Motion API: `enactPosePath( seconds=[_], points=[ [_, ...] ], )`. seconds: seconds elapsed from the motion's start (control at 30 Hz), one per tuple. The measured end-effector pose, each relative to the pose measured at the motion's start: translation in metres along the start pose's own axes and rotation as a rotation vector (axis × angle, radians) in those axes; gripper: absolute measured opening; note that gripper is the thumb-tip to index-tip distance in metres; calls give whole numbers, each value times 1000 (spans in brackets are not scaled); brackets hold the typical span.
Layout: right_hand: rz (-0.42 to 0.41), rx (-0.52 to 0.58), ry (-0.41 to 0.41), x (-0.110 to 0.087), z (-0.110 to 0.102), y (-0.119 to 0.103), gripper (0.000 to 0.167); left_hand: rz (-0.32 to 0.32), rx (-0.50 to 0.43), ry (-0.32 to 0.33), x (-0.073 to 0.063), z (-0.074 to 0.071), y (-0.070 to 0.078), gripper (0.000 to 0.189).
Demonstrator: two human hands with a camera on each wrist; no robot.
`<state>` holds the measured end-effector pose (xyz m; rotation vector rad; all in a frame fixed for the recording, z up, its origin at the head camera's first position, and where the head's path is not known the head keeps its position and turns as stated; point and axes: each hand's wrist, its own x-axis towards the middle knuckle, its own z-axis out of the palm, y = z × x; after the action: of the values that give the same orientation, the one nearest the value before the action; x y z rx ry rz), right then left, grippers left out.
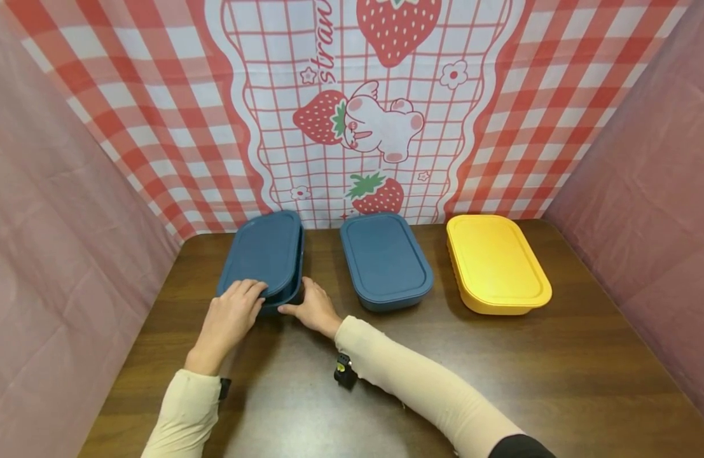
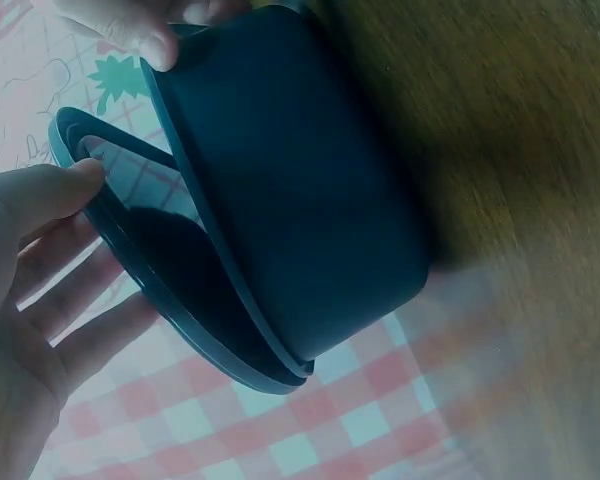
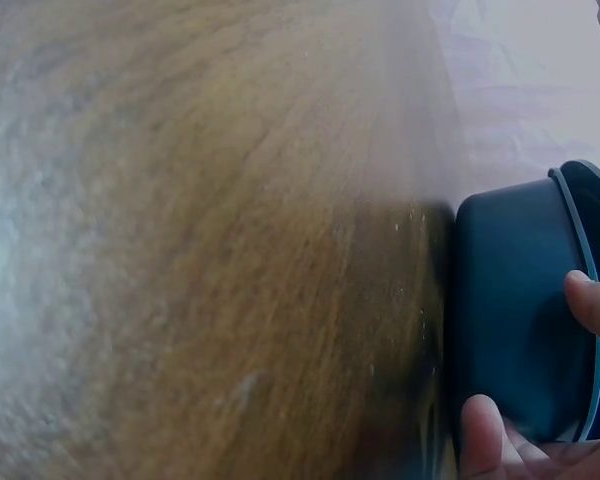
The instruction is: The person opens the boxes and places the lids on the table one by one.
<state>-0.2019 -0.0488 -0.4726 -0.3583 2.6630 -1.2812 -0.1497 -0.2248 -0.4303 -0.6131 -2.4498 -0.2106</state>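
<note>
At the left of the table, in the head view, a dark blue lid [image 1: 266, 248] sits askew on a blue food container. Its near right edge is raised, leaving a gap above the container [image 2: 290, 180]. My left hand [image 1: 234, 312] grips the lid's near edge, the thumb [image 2: 65, 190] on one face and the fingers on the other. My right hand [image 1: 316, 306] holds the container's near right corner, thumb at the front rim and fingers along the side. In the right wrist view, fingertips [image 3: 482, 425] press low on the container wall. The container's inside looks dark; its contents cannot be made out.
A second blue lidded container [image 1: 386, 257] stands mid-table, right of my right hand. Farther right is a yellow lidded container [image 1: 497, 261]. A red-and-white checked strawberry cloth [image 1: 512, 127] hangs behind the brown wooden table [image 1: 306, 394]; pink cloth [image 1: 60, 242] hangs at the sides.
</note>
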Motion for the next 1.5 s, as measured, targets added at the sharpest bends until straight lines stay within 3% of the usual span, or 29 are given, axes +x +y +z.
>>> enactPosePath(
  seconds=[0.33,0.67,1.13,1.33,1.5],
  points=[
    [-28,37,-4,-1,0,5,75,13,-20,69,-4,2,-1,31],
    [-17,97,-24,-2,0,9,83,11,-19,124,-6,2,-2,36],
    [-43,140,-46,1,-5,12,76,-29,-53,146,-6,1,-3,32],
    [-26,146,-41,3,-5,13,75,-66,-74,125,-4,-2,-3,32],
    [-2,141,-53,3,-5,12,74,-92,-91,146,-5,-4,-4,30]
  ],
)
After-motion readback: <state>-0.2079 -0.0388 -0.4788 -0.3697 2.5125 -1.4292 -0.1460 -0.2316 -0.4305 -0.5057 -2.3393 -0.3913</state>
